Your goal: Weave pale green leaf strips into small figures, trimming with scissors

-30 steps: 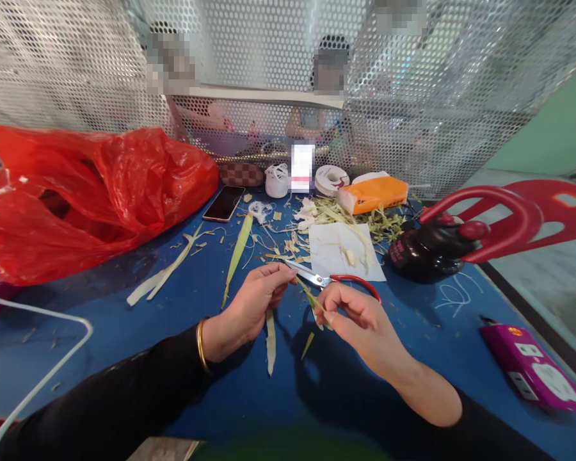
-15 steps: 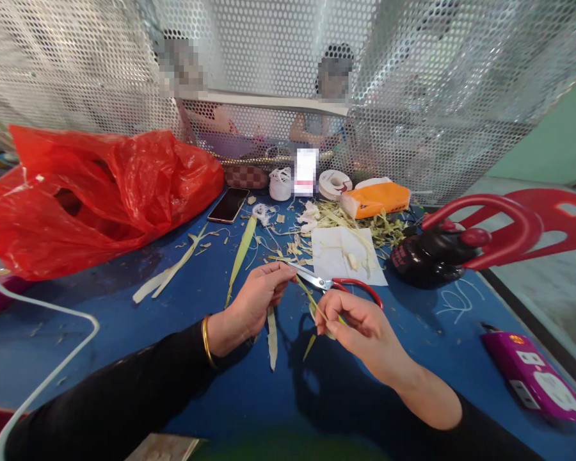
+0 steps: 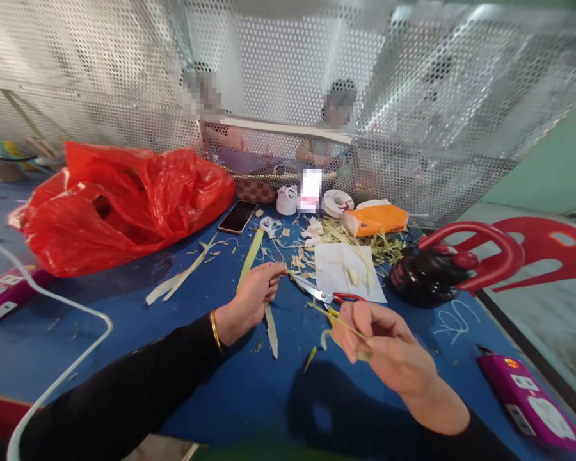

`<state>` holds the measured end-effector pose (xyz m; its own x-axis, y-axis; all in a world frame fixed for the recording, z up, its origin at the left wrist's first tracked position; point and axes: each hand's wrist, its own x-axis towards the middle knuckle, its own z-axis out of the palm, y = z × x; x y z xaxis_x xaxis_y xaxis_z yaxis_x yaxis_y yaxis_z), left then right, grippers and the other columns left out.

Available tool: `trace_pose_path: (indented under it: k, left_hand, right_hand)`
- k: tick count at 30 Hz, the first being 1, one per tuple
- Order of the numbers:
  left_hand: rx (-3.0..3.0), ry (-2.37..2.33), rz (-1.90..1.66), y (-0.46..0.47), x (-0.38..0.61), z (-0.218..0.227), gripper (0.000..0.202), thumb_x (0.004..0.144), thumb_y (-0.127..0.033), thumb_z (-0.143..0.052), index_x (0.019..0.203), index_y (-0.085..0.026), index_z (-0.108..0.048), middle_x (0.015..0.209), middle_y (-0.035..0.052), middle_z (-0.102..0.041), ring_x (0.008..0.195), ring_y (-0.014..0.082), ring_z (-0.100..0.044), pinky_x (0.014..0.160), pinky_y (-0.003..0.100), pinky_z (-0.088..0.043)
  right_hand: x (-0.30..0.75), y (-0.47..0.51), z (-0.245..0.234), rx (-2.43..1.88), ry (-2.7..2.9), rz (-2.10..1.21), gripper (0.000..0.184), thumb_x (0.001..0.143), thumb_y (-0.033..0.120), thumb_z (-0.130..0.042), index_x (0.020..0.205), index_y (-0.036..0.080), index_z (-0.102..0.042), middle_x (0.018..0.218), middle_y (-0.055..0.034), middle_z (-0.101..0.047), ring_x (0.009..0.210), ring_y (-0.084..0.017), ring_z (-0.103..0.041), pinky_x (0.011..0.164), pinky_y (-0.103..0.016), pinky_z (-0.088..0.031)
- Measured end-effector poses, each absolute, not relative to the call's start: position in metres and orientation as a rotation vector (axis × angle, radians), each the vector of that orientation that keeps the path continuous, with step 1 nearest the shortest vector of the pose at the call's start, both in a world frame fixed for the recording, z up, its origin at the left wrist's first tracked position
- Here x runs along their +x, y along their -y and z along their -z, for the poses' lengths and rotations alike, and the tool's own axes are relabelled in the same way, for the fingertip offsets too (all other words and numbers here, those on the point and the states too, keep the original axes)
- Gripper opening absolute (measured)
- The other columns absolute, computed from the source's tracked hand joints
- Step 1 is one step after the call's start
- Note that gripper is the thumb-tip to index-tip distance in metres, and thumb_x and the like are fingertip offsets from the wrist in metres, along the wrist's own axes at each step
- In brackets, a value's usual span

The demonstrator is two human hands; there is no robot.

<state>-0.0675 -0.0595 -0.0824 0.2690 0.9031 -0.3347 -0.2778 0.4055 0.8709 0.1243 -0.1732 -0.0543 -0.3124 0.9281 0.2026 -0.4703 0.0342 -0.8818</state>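
My left hand (image 3: 253, 299) is closed in a pinch on a pale green leaf strip (image 3: 271, 326) that hangs down to the blue table (image 3: 125, 346). My right hand (image 3: 388, 351) is closed on a thin yellow-green sliver (image 3: 338, 319) split from that leaf and is held out to the right, apart from the left hand. Red-handled scissors (image 3: 326, 295) lie on the table just beyond both hands.
A red plastic bag (image 3: 125, 198) lies at the left, a phone (image 3: 237, 217) behind it. Leaf scraps (image 3: 365, 240), white paper (image 3: 343, 272), tape rolls, an orange pack (image 3: 377, 219), a black-and-red tool (image 3: 436, 269) and a purple power strip (image 3: 528, 397) lie on the right. People sit behind perforated mesh.
My right hand has pulled away to the right and toward me, drawing the thin sliver off the strip. The left hand stayed put. The camera has tilted a little.
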Motion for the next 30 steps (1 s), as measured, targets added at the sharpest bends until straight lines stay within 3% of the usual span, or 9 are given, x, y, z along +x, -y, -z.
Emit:
trace_pose_path:
  k: [8,14,19,26,30]
  left_hand:
    - [0.742,-0.911,-0.933,0.064,-0.073,0.063,0.024,0.079,-0.036,-0.059,0.069,-0.015,-0.057,0.05,-0.0099,-0.032,0.036,0.0022,-0.021,0.037,0.019,-0.01]
    - [0.798,-0.86,-0.966,0.075,-0.072,0.037,0.013,0.076,-0.026,-0.065,0.078,-0.013,-0.064,0.063,-0.0024,-0.055,0.048,0.0046,-0.048,0.041,0.015,-0.029]
    - [0.817,-0.816,-0.916,0.081,-0.061,0.019,0.009,0.076,-0.022,-0.067,0.081,-0.014,-0.066,0.078,0.0028,-0.066,0.065,0.0106,-0.062,0.053,0.019,-0.045]
    - [0.906,-0.698,-0.996,0.076,-0.043,-0.008,0.013,0.07,-0.021,-0.074,0.075,-0.013,-0.066,0.074,0.0024,-0.066,0.063,0.01,-0.061,0.066,0.023,-0.049]
    - [0.994,-0.64,-1.085,0.075,-0.035,-0.013,0.019,0.068,-0.028,-0.076,0.076,-0.012,-0.068,0.059,-0.0023,-0.059,0.052,0.0061,-0.051,0.062,0.02,-0.045]
  right_hand:
    - [0.133,0.158,0.046,-0.712,0.782,-1.297,0.015,0.072,0.027,-0.074,0.07,0.02,-0.062,0.083,0.0004,-0.057,0.07,-0.012,-0.053,0.068,-0.026,-0.045]
    - [0.112,0.147,0.039,-0.89,0.66,-1.289,0.018,0.069,0.028,-0.079,0.07,0.02,-0.064,0.066,0.0043,-0.058,0.057,-0.008,-0.052,0.057,-0.019,-0.046]
    - [0.099,0.131,0.021,-0.929,0.656,-1.344,0.028,0.063,0.025,-0.082,0.087,0.016,-0.069,0.073,-0.0001,-0.067,0.063,-0.011,-0.062,0.059,-0.023,-0.051]
    - [0.08,0.105,0.002,-0.856,0.82,-1.091,0.026,0.063,0.024,-0.081,0.084,0.019,-0.067,0.077,0.0001,-0.07,0.071,-0.015,-0.064,0.066,-0.027,-0.05]
    - [0.083,0.098,0.002,-0.877,0.913,-0.927,0.022,0.068,0.028,-0.078,0.086,0.02,-0.066,0.077,0.0002,-0.07,0.073,-0.017,-0.063,0.068,-0.029,-0.05]
